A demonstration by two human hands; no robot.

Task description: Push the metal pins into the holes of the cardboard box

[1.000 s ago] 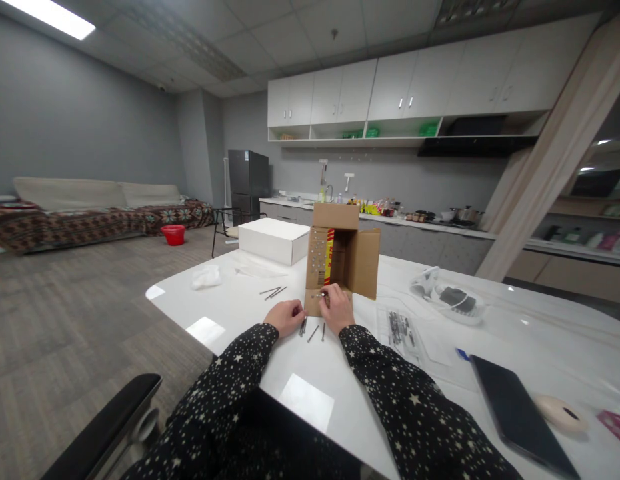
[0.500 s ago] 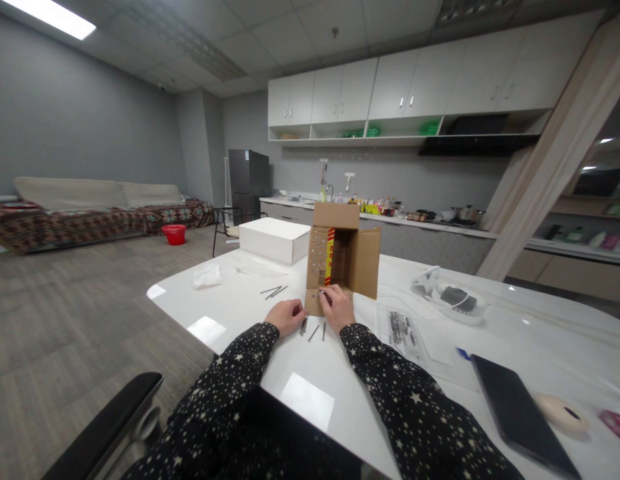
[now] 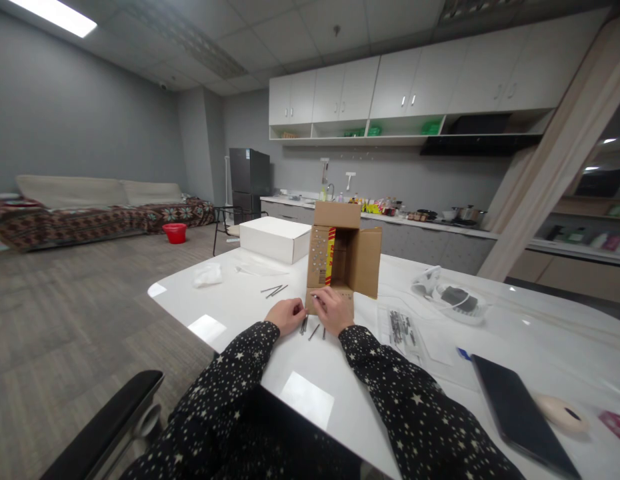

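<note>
A cardboard box (image 3: 369,263) stands on the white table with its flaps open towards me. Small shiny dots, like nail heads, stud its left flap (image 3: 319,250), beside a red and yellow strip. My right hand (image 3: 334,312) is at the lower front flap (image 3: 348,301), fingers pinched together; a tiny thing shows at the fingertips, too small to name. To its left, my left hand (image 3: 287,316) rests on the table with curled fingers, whatever is in them hidden. Thin metal nails (image 3: 314,332) lie just below both hands, and more nails (image 3: 277,291) lie further left.
Behind the left hand are a white box (image 3: 273,240) and a crumpled plastic bag (image 3: 208,275). On the right lie a clear case of metal pieces (image 3: 403,330), a white device with a cable (image 3: 455,300), a black phone (image 3: 520,407) and a beige rounded object (image 3: 561,413).
My right hand has shifted slightly left and down across the lower flap, its fingers still pinched. The left hand stays in place.
</note>
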